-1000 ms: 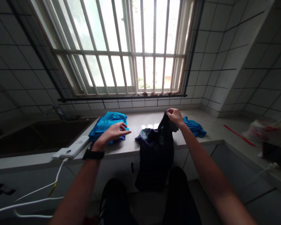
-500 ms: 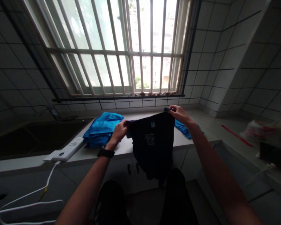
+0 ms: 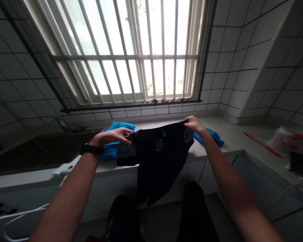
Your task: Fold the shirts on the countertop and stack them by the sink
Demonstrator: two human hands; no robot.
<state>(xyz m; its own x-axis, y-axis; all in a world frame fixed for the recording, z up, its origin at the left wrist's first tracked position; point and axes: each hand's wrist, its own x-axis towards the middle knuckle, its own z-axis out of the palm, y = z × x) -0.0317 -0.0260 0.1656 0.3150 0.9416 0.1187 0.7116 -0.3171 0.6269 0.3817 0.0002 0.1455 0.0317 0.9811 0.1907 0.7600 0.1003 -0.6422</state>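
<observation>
A black T-shirt with a light print near the neck and grey patterned sleeves is spread in front of me, its lower part hanging past the counter's front edge. My right hand pinches its shoulder at the right end. At the opposite shoulder, my left hand rests against the patterned sleeve with thumb and fingers apart. Behind that hand lies a blue folded cloth pile, partly covered by the shirt. Another blue cloth lies beyond my right wrist.
A dark sink with a faucet is set into the counter at left. Near its edge sits a white power strip with cables. On the right are a red strip and a plastic bag. A barred window rises behind.
The shirt has been lowered and spread wider, so its patterned sleeves now show. My left hand has moved left and loosened its pinch; my right hand still holds its shoulder.
</observation>
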